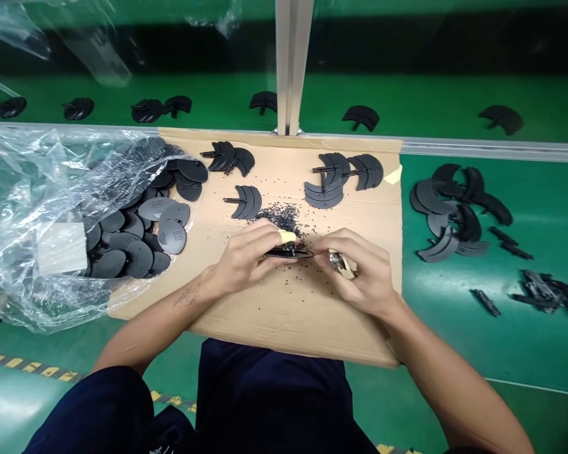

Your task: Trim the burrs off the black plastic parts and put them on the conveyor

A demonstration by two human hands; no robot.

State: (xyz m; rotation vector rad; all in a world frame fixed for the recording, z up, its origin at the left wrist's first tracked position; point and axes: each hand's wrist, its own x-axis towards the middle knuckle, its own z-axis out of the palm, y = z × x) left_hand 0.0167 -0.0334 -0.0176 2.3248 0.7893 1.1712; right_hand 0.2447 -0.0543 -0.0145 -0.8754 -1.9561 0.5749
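Note:
My left hand [248, 258] is closed on a flat black plastic part [288, 253], held edge-on over a cardboard sheet [288, 315]; one fingertip wears a yellow cover. My right hand [360, 271] is closed round a small tool [343, 265] with a pale handle, its tip touching the part's right end. Black shavings [284, 217] lie scattered on the cardboard just behind both hands.
A clear plastic bag [42, 208] spilling round black discs [161, 221] lies at the left. Fan-shaped black parts [341, 176] sit on the cardboard's far side. More parts and sprue bits [459, 208] lie on the green table at right. Parts rest on the green belt [360, 116] behind a metal post [288, 63].

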